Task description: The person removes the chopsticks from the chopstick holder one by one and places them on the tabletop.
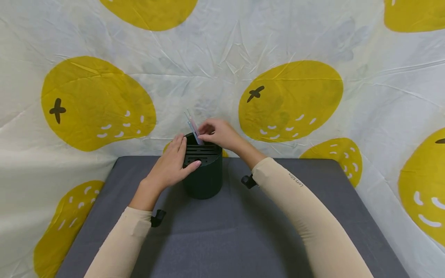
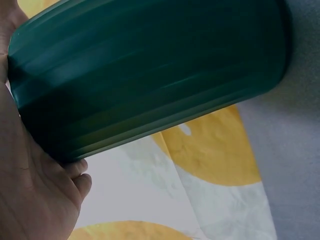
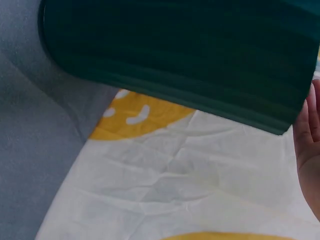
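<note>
A dark green cylindrical holder (image 1: 202, 181) with a slotted black top stands upright near the table's back edge. My left hand (image 1: 170, 162) rests against its upper left side, fingers straight along the rim and thumb lying over the front of the top. In the left wrist view, that hand's palm (image 2: 40, 195) touches the holder's upper end. At the back opening, my right hand (image 1: 220, 133) pinches slim pastel sticks (image 1: 194, 126), pink and pale blue with thin tips; their exact kind is unclear. Part of the right hand (image 3: 307, 145) shows beside the holder's rim in the right wrist view.
A grey cloth covers the table (image 1: 222, 239). Behind it hangs a pale curtain (image 1: 208, 85) printed with large yellow fruit. Small black camera mounts (image 1: 158, 218) sit at both wrists, below the beige sleeves (image 1: 118, 243).
</note>
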`<state>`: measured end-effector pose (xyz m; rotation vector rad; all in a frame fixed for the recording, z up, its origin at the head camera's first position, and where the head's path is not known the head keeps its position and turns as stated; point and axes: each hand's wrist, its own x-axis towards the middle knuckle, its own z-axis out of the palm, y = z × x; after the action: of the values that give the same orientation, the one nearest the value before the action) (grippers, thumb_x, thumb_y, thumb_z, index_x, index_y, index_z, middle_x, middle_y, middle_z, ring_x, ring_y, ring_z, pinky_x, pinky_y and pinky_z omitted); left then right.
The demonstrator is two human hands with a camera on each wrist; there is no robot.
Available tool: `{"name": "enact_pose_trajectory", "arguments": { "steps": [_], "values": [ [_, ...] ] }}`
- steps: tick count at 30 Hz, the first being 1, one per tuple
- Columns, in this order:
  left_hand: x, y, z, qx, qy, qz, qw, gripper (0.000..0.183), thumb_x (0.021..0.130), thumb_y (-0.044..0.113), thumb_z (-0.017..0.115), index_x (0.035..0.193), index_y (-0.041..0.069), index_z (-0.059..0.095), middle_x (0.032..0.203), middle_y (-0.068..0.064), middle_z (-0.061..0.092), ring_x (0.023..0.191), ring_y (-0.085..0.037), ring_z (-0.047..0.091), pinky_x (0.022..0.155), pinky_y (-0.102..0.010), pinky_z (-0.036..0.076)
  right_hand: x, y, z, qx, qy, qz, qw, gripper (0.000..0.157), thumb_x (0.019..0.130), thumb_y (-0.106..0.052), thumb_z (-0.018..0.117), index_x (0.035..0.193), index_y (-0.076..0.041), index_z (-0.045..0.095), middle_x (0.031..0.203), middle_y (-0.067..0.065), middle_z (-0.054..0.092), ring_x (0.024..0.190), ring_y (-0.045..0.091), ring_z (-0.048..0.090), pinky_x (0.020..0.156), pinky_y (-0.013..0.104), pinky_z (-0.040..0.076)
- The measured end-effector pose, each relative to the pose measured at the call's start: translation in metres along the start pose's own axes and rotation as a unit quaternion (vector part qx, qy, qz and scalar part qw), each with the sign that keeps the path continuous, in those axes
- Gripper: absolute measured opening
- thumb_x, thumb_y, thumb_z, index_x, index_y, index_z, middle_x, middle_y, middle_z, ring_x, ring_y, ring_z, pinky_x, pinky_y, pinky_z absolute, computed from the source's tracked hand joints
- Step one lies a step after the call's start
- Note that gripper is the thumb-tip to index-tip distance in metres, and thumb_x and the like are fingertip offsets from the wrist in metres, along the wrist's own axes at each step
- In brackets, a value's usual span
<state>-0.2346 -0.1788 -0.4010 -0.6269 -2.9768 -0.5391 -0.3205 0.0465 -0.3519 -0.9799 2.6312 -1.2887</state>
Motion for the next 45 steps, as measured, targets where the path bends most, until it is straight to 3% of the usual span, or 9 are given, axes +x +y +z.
{"name": "enact_pose_trajectory", "arguments": {
  "steps": [9, 25, 35, 45],
  "values": [
    [-0.001, 0.001, 0.001, 0.001, 0.007, 0.007, 0.9999, 0.105, 0.099, 0.076, 0.038, 0.165, 0.0, 0.007, 0.174, -0.015, -0.003, 0.162, -0.033, 0.0, 0.128, -0.057, 0.015, 0.002, -0.003, 0.013, -0.024, 0.026, 0.01, 0.999, 0.019, 0.094, -0.025, 0.079, 0.105, -0.012, 0.072, 0.1, 0.003, 0.073, 0.089, 0.015, 0.069, 0.086, 0.03, 0.058],
    [-0.004, 0.002, 0.004, -0.002, 0.008, 0.007, 0.9999, 0.105, 0.099, 0.076, 0.039, 0.165, 0.0, 0.007, 0.174, -0.014, -0.003, 0.162, -0.032, -0.001, 0.128, -0.056, 0.016, 0.0, -0.007, 0.023, -0.049, 0.039, -0.003, 0.998, 0.012, 0.097, -0.017, 0.074, 0.102, -0.008, 0.068, 0.097, 0.008, 0.071, 0.088, 0.019, 0.068, 0.084, 0.031, 0.058],
    [-0.007, 0.003, 0.004, -0.003, 0.009, -0.001, 1.0, 0.107, 0.098, 0.077, 0.038, 0.165, 0.001, 0.002, 0.174, -0.013, -0.007, 0.162, -0.031, -0.002, 0.128, -0.058, 0.015, -0.006, -0.018, 0.006, -0.025, 0.051, 0.0, 0.998, 0.014, 0.103, -0.019, 0.067, 0.112, -0.009, 0.064, 0.108, 0.008, 0.07, 0.099, 0.021, 0.069, 0.082, 0.03, 0.062],
    [-0.008, 0.003, 0.003, -0.002, 0.011, -0.006, 0.9999, 0.109, 0.098, 0.078, 0.038, 0.165, 0.001, 0.003, 0.174, -0.015, -0.005, 0.162, -0.032, -0.003, 0.128, -0.058, 0.014, -0.013, -0.031, -0.023, 0.015, 0.132, -0.069, 0.989, 0.013, 0.1, -0.008, 0.069, 0.108, -0.002, 0.062, 0.095, 0.013, 0.067, 0.089, 0.027, 0.071, 0.08, 0.03, 0.063]
  ]
}}
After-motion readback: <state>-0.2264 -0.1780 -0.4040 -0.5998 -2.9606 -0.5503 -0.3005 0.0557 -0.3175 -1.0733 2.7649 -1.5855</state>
